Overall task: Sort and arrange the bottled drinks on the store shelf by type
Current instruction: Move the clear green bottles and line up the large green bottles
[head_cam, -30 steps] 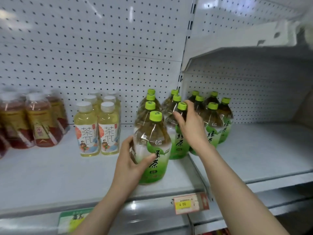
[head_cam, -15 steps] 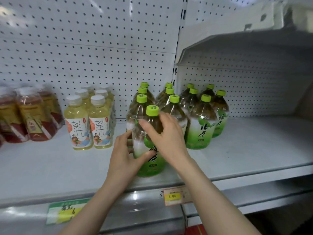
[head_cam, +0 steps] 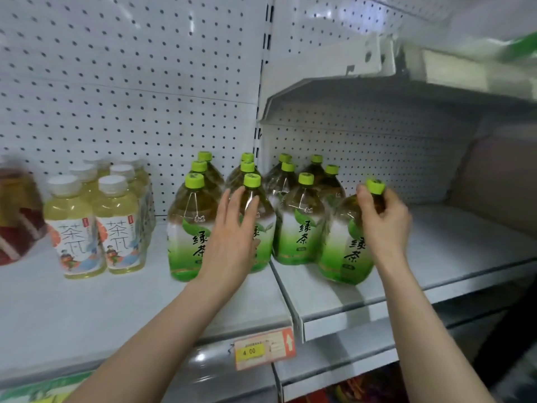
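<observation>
Person faces the shelf (head_cam: 87, 303), green tea bottles (head_cam: 299, 228) clustered at 12 o'clock against the pegboard (head_cam: 130, 82), green caps, packed in rows front to back across the seam between 2 shelf sections. Right hand (head_cam: 383, 225) curled round the neck of the tilted green tea bottle (head_cam: 345, 251), fingers wrapped just under its cap (head_cam: 375, 186); the bottle sits at the 3 o'clock end of the cluster, base on the right section, top leaning toward 1 o'clock, just beside the nearest upright one. Left hand (head_cam: 232, 231) lies with fingers straight and slightly spread against the shoulder of the front green tea bottle (head_cam: 264, 225) near cluster centre, not wrapped round it. Yellow tea bottles (head_cam: 75, 228), white caps, stand at 9 o'clock of the cluster with a small gap between. Red drink bottles (head_cam: 17, 216) further out at 9 o'clock, blurred. Price tag (head_cam: 263, 349) reading 4.00 on the shelf edge at 6 o'clock
</observation>
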A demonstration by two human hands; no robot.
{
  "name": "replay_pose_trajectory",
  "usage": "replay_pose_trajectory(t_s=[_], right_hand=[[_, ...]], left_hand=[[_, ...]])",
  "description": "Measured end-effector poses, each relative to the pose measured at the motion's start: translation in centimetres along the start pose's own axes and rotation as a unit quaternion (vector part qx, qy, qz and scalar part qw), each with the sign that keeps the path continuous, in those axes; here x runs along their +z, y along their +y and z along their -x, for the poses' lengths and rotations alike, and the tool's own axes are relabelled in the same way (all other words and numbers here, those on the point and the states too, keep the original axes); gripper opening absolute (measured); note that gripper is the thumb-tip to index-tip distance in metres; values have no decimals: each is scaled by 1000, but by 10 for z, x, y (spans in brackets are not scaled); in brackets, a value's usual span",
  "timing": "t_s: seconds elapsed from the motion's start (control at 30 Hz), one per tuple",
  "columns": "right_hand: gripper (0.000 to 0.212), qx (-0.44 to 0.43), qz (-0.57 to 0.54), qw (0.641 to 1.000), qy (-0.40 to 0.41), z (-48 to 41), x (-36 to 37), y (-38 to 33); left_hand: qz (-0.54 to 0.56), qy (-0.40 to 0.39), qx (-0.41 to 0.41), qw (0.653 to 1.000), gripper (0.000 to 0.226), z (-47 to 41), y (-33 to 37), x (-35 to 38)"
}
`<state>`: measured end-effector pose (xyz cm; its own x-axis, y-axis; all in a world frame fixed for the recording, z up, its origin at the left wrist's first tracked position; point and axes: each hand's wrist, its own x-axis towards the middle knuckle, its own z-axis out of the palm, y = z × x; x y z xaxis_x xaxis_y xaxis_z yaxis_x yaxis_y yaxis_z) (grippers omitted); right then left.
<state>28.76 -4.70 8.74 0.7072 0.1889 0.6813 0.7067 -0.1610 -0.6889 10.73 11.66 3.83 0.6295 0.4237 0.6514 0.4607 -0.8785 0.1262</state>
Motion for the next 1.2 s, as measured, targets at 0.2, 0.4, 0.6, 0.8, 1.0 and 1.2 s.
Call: replay_pose_trajectory(t_s=[0.2, 0.4, 0.6, 0.8, 1.0, 1.2], right_hand=[[32, 12, 46, 998, -29, -32, 26, 58], [49, -39, 49, 995, -77, -57, 67, 68], [56, -53, 107, 990, -79, -61, 83, 71], [72, -104, 140, 984, 31, 1, 80, 28], [107, -53, 228, 967, -97, 30, 103, 28], [93, -75, 230, 967, -84, 28, 114, 39]], left_hand=[[-60, 25, 5, 998, 101, -1, 1, 10], [-68, 54, 18, 996, 105, -4, -2, 15], [-28, 54, 38, 997, 97, -1, -5, 12], [69, 180, -98, 976, 99, 22, -45, -8], [244, 126, -253, 928, 120, 27, -63, 6], [248, 148, -236, 928, 114, 28, -54, 15]])
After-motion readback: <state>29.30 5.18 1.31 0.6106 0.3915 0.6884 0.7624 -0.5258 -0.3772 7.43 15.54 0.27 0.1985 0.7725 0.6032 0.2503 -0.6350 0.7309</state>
